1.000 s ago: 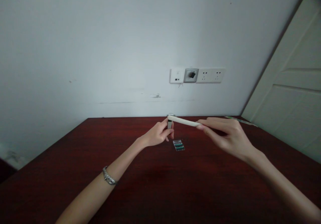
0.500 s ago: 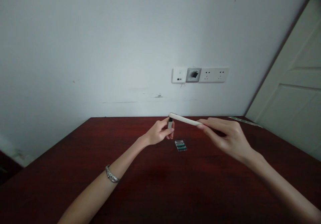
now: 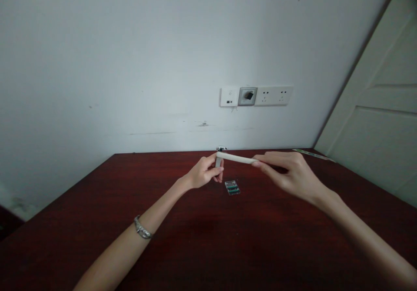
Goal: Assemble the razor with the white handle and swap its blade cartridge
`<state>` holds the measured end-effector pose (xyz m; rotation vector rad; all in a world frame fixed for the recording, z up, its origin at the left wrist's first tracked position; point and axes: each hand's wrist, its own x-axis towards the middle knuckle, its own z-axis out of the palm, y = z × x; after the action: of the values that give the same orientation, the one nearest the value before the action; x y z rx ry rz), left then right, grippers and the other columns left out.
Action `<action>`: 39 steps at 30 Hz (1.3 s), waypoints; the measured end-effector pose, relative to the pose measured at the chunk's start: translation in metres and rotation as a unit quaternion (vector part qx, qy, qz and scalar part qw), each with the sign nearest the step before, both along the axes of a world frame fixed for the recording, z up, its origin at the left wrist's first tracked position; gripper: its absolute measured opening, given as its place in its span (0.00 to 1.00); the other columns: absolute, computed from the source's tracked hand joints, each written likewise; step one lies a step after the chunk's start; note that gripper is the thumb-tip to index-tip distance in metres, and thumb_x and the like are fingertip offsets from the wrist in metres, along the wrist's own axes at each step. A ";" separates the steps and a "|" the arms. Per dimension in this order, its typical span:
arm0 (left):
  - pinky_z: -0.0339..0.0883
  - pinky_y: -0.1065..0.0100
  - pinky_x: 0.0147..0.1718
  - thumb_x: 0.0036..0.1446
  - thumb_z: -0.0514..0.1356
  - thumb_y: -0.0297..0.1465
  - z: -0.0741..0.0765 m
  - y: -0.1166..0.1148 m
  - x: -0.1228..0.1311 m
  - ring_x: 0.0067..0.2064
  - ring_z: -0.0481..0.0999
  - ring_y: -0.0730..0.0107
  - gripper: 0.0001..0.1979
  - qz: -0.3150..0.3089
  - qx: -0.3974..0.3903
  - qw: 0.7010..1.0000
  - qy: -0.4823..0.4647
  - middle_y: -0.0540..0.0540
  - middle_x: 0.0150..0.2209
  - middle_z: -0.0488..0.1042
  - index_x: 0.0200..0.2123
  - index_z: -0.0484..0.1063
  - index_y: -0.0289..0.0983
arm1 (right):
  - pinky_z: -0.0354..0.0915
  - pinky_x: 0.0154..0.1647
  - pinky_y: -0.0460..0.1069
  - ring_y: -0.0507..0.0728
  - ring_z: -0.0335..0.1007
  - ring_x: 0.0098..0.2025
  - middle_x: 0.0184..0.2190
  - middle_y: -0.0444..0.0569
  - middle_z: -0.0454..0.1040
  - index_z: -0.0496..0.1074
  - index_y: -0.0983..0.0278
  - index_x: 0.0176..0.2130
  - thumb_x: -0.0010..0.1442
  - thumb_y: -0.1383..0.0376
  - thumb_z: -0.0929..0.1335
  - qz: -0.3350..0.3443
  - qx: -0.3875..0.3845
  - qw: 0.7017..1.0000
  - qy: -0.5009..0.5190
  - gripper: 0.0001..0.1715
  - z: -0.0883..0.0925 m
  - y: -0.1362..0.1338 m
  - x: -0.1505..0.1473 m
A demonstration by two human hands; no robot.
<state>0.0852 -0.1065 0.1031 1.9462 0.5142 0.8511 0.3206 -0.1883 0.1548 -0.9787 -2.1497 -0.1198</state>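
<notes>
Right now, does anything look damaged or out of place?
The middle wall plate is grey with a dark part, unlike the white ones beside it; its cover may be missing. A dark scuff marks the wall below. Nothing on the table looks spilled.

The pack lies on the table, under the stick.

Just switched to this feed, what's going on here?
A person is working with both hands above a dark red wooden table. The right hand pinches one end of a slim white handle, held roughly level. The left hand grips a small grey piece right at the handle's other end; whether the two are joined is too small to tell. A clear pack with green inserts lies on the table just below the hands.
</notes>
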 end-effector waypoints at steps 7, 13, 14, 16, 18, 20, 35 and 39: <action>0.69 0.70 0.24 0.57 0.56 0.34 0.001 -0.001 0.000 0.24 0.73 0.72 0.09 -0.002 -0.008 1.000 -0.011 0.49 0.22 0.70 0.31 0.60 0.34 | 0.63 0.27 0.48 0.52 0.68 0.25 0.27 0.49 0.76 0.75 0.65 0.37 0.63 0.63 0.63 -0.019 0.026 0.999 0.004 0.13 0.000 -0.002 -0.001; 0.69 0.70 0.23 0.56 0.56 0.36 -0.002 0.000 0.001 0.24 0.73 0.72 0.10 0.000 -0.015 1.000 -0.014 0.49 0.22 0.70 0.32 0.60 0.34 | 0.64 0.27 0.47 0.53 0.70 0.26 0.29 0.50 0.77 0.76 0.64 0.37 0.62 0.63 0.63 -0.010 0.052 0.999 0.010 0.13 -0.004 0.001 -0.001; 0.69 0.70 0.23 0.56 0.56 0.36 -0.002 0.000 0.001 0.23 0.73 0.72 0.11 -0.001 -0.017 1.000 -0.016 0.49 0.22 0.70 0.32 0.60 0.34 | 0.64 0.27 0.47 0.53 0.70 0.26 0.29 0.50 0.77 0.76 0.64 0.37 0.62 0.63 0.63 -0.015 0.055 0.998 0.025 0.12 -0.004 0.002 -0.001; 0.69 0.70 0.23 0.56 0.57 0.36 -0.002 0.000 0.001 0.24 0.73 0.71 0.11 -0.004 -0.020 1.000 -0.015 0.49 0.22 0.70 0.32 0.60 0.34 | 0.65 0.27 0.47 0.53 0.71 0.26 0.30 0.50 0.78 0.76 0.64 0.37 0.62 0.63 0.63 -0.018 0.045 0.999 0.015 0.13 -0.005 0.003 0.001; 0.69 0.70 0.23 0.56 0.56 0.36 -0.001 -0.001 0.001 0.24 0.73 0.71 0.10 -0.004 -0.021 1.000 -0.014 0.49 0.22 0.70 0.32 0.60 0.34 | 0.65 0.28 0.48 0.54 0.71 0.27 0.30 0.50 0.78 0.77 0.63 0.36 0.62 0.62 0.63 -0.006 0.025 1.000 -0.018 0.13 -0.004 0.005 0.002; 0.69 0.70 0.23 0.56 0.56 0.36 -0.001 -0.002 0.001 0.24 0.73 0.71 0.10 -0.003 -0.022 1.000 -0.015 0.49 0.22 0.70 0.32 0.61 0.34 | 0.66 0.28 0.48 0.54 0.72 0.27 0.30 0.49 0.78 0.77 0.63 0.36 0.62 0.61 0.63 -0.004 0.013 1.000 -0.015 0.14 -0.003 0.005 0.003; 0.68 0.70 0.24 0.56 0.56 0.35 -0.002 -0.001 0.001 0.24 0.73 0.72 0.10 0.001 -0.022 1.000 -0.009 0.49 0.22 0.69 0.32 0.60 0.35 | 0.68 0.30 0.48 0.57 0.75 0.32 0.32 0.48 0.80 0.77 0.62 0.34 0.61 0.60 0.64 -0.026 -0.030 0.999 0.034 0.14 0.005 0.002 0.009; 0.68 0.70 0.23 0.56 0.56 0.36 -0.003 0.000 0.001 0.25 0.73 0.71 0.10 0.005 -0.021 1.000 -0.007 0.49 0.22 0.70 0.32 0.60 0.34 | 0.69 0.32 0.49 0.57 0.75 0.33 0.34 0.48 0.80 0.77 0.62 0.34 0.61 0.60 0.64 -0.019 -0.037 0.999 0.022 0.13 0.003 0.004 0.010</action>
<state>0.0863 -0.1063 0.1001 1.8987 0.5301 0.8528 0.3305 -0.1845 0.1581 -1.0545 -2.1094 -0.0379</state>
